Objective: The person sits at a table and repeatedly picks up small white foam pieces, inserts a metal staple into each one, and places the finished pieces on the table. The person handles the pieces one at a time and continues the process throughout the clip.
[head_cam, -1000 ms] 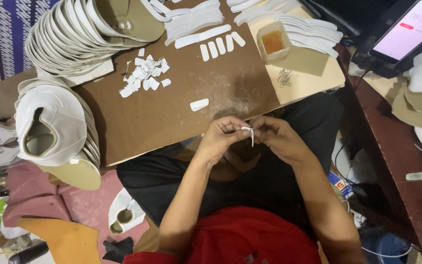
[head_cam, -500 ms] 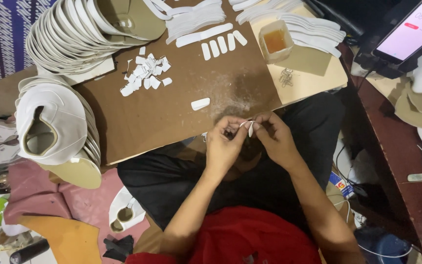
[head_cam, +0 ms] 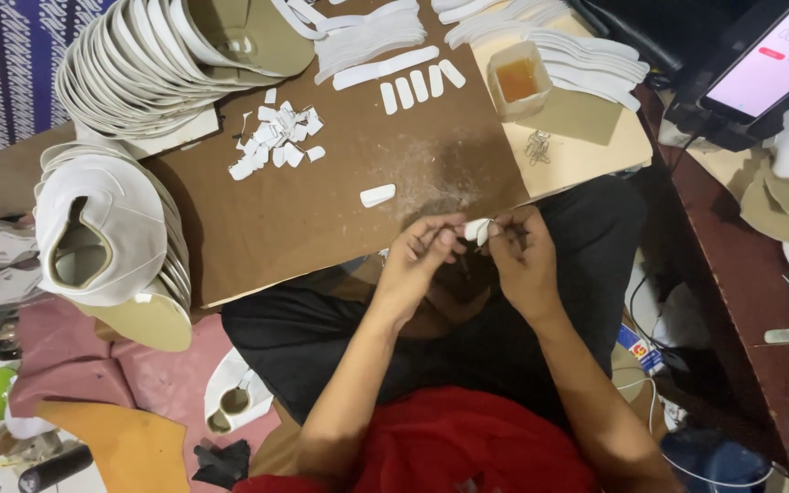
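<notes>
At the near edge of a brown board (head_cam: 321, 210), a left hand (head_cam: 417, 265) and right hand (head_cam: 522, 260) pinch a small white strip (head_cam: 477, 228) between fingertips. Fingers hide most of the strip; its long axis cannot be made out. A loose white piece (head_cam: 377, 194) lies nearby.

Your left hand (head_cam: 420, 260) and right hand (head_cam: 520, 260) meet at the near edge of the brown board (head_cam: 321, 210), both pinching one small white tab (head_cam: 477, 229) | another white tab (head_cam: 377, 194) lies just beyond | pile of white scraps (head_cam: 276, 141) farther left | glue cup (head_cam: 517, 80) upper right | stacked caps (head_cam: 107, 233) at left
</notes>
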